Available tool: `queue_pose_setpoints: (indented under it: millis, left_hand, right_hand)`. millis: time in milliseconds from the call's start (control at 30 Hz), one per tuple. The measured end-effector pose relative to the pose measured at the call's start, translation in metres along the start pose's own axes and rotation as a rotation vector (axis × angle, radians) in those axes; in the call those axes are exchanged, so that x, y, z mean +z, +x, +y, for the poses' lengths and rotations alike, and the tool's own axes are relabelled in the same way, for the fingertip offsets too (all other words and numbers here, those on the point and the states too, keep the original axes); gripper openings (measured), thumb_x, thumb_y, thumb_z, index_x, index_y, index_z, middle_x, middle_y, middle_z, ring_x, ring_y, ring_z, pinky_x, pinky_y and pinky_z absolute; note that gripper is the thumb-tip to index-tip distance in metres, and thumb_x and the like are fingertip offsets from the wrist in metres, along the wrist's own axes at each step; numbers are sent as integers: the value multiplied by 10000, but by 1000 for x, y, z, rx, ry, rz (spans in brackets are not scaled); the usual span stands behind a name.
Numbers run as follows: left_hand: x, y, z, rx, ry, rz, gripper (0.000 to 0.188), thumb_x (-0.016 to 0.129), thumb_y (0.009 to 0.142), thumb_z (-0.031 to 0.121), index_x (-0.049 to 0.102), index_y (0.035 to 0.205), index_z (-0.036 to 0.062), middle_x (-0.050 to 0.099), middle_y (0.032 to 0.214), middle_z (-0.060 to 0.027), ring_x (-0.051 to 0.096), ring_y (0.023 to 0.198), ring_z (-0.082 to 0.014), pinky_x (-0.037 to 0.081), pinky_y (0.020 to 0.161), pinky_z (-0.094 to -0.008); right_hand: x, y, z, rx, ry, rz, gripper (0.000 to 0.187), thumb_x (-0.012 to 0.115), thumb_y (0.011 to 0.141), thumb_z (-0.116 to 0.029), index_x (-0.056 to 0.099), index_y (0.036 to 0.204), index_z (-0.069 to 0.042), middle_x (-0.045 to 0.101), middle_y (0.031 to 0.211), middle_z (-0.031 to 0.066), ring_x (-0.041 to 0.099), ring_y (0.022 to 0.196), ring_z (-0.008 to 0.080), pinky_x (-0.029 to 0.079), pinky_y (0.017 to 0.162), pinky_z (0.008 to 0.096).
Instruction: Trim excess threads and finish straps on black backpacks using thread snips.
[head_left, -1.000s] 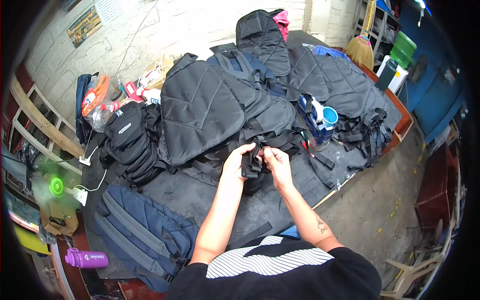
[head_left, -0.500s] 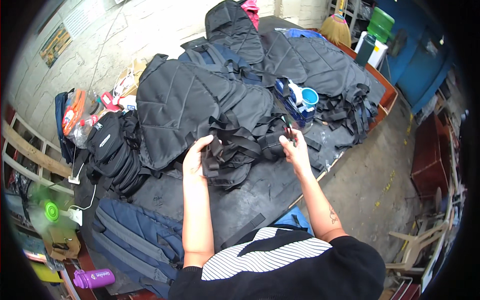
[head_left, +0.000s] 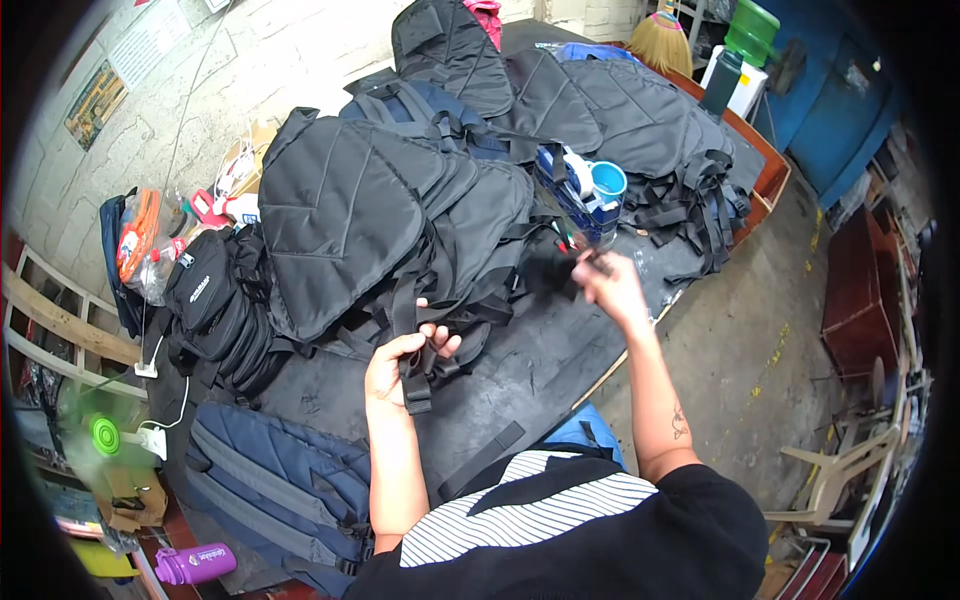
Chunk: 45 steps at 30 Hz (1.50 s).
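Observation:
My left hand [head_left: 400, 365] is closed around black webbing straps [head_left: 418, 385], whose folded ends hang below its fingers. These straps belong to a pile of black backpack panels [head_left: 345, 200] lying just beyond the hand. My right hand [head_left: 615, 290], smeared by motion, is raised over the right part of the table with its fingers closed. A small dark tool [head_left: 600, 263] shows between its thumb and fingers; its exact kind is blurred. Beside that hand, dark strap material is blurred too. A blue container [head_left: 575, 205] with a light-blue cup [head_left: 608, 180] stands just beyond it.
More black panels and straps [head_left: 640, 115] cover the table's far right. A finished black backpack [head_left: 205, 290] stands at the left. Navy backpack pieces [head_left: 275, 480] lie near left, beside a purple bottle [head_left: 195, 564]. The table's right edge [head_left: 600, 385] borders a concrete floor.
My right hand has moved slightly right and now blurs. My left hand has come a little nearer, its fingers curled round the straps. The whole view has shifted slightly.

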<state>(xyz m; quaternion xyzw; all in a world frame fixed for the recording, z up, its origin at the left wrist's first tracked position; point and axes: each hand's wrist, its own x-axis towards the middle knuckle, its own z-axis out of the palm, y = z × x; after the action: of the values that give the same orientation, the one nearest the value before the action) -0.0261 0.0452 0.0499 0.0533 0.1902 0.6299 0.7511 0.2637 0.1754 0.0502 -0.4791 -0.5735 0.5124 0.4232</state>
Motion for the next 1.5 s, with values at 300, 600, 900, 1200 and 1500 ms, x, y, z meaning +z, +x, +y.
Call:
queue_pose_setpoints:
  millis: [300, 600, 900, 1200, 1500]
  left_hand:
    - [5, 45, -33, -33, 409, 235, 319, 623, 743, 12, 545, 1052, 24, 589, 721, -85, 618, 668, -228, 505, 585, -318]
    - [-19, 69, -39, -442, 84, -84, 150, 567, 855, 156, 549, 971, 63, 612, 911, -178, 574, 614, -189, 494, 511, -290]
    - [19, 58, -59, -296, 24, 95, 324, 636, 801, 131, 530, 1069, -18, 593, 1006, -123, 596, 900, -225, 491, 795, -355]
    - [40, 82, -41, 665, 426, 236, 535, 709, 629, -90, 460, 1100, -43, 572, 988, -122, 579, 881, -229, 493, 790, -304]
    - [35, 88, -42, 733, 601, 419, 528, 745, 644, 1, 470, 1093, -46, 562, 991, -109, 546, 890, -195, 440, 805, -270]
  right_hand:
    - [35, 19, -33, -206, 426, -154, 173, 650, 765, -82, 554, 901, -37, 510, 763, -39, 477, 615, 37, 393, 580, 167]
    - [75, 19, -37, -128, 1031, -482, 240, 625, 767, 12, 484, 931, -93, 595, 907, 80, 598, 894, 175, 492, 720, 259]
    - [92, 32, 1, -9, 1390, -641, 350, 603, 756, 52, 406, 974, -139, 568, 914, 93, 622, 829, 242, 524, 690, 316]
    - [71, 39, -5, -264, -47, -87, 329, 581, 831, -161, 457, 1105, -28, 565, 923, 97, 530, 898, 176, 414, 812, 290]
    - [104, -57, -35, 14, 425, -438, 339, 432, 914, -308, 558, 979, 0, 480, 689, -10, 394, 546, 54, 316, 487, 184]
